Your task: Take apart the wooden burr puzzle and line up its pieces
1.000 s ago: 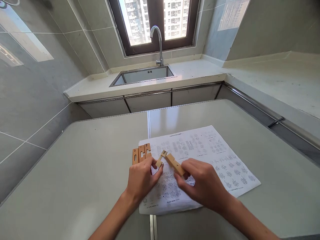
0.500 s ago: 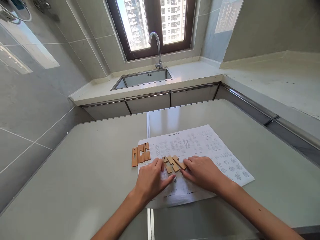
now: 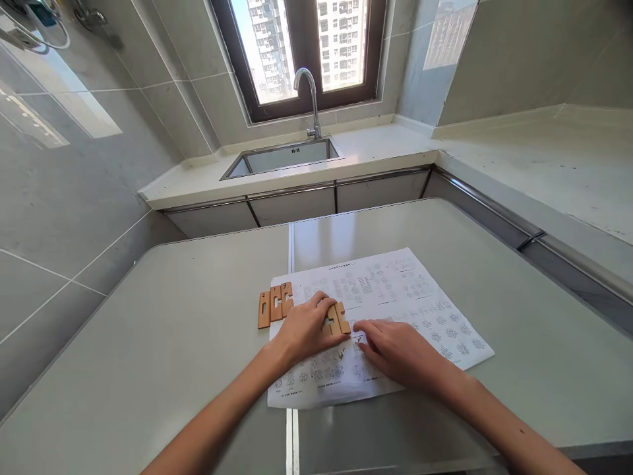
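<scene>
A printed paper sheet with small diagrams lies on a grey table. My left hand rests over a few notched wooden blocks on the sheet, its fingers curled across them. My right hand lies just right of those blocks, its fingertips close to their near edge, fingers loosely bent on the paper. Three more wooden blocks, numbered and side by side, sit at the sheet's left edge, apart from both hands.
A seam splits the table into two halves. Beyond the table stands a kitchen counter with a steel sink and a curved tap under a window. A second counter runs along the right side. Tiled wall lies to the left.
The blocks held above the sheet were laid down on it. My left hand slid over them and my right hand drew back a little toward me.
</scene>
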`<action>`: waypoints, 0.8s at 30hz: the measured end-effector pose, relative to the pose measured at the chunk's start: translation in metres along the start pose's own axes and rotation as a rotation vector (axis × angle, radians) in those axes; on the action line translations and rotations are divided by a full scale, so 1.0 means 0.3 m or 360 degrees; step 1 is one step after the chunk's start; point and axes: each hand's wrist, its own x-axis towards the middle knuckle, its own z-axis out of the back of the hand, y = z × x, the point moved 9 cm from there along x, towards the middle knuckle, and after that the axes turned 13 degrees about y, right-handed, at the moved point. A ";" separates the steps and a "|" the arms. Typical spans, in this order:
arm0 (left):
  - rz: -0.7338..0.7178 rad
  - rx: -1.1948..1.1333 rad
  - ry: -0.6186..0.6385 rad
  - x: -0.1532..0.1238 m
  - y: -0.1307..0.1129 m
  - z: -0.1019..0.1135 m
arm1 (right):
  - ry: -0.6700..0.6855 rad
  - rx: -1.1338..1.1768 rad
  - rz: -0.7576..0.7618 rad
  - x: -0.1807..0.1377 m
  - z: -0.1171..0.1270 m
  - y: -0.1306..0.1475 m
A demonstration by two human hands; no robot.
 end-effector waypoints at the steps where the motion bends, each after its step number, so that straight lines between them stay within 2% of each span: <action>1: 0.0000 -0.0001 0.0026 0.009 0.010 0.007 | -0.0049 0.0037 0.0015 -0.020 -0.009 -0.006; 5: 0.0030 0.0000 0.0085 0.034 0.078 0.067 | -0.0277 0.0208 -0.0007 -0.106 -0.029 -0.041; 11: 0.0070 -0.0014 0.0109 0.044 0.191 0.151 | -0.0410 0.0416 -0.0064 -0.156 -0.034 -0.068; 19: 0.0083 -0.0063 0.0129 0.035 0.275 0.146 | -0.0469 0.0517 -0.0113 -0.147 -0.025 -0.068; 24: 0.0090 -0.0083 0.0038 0.008 0.305 0.138 | -0.0485 0.0520 -0.0131 -0.148 -0.033 -0.076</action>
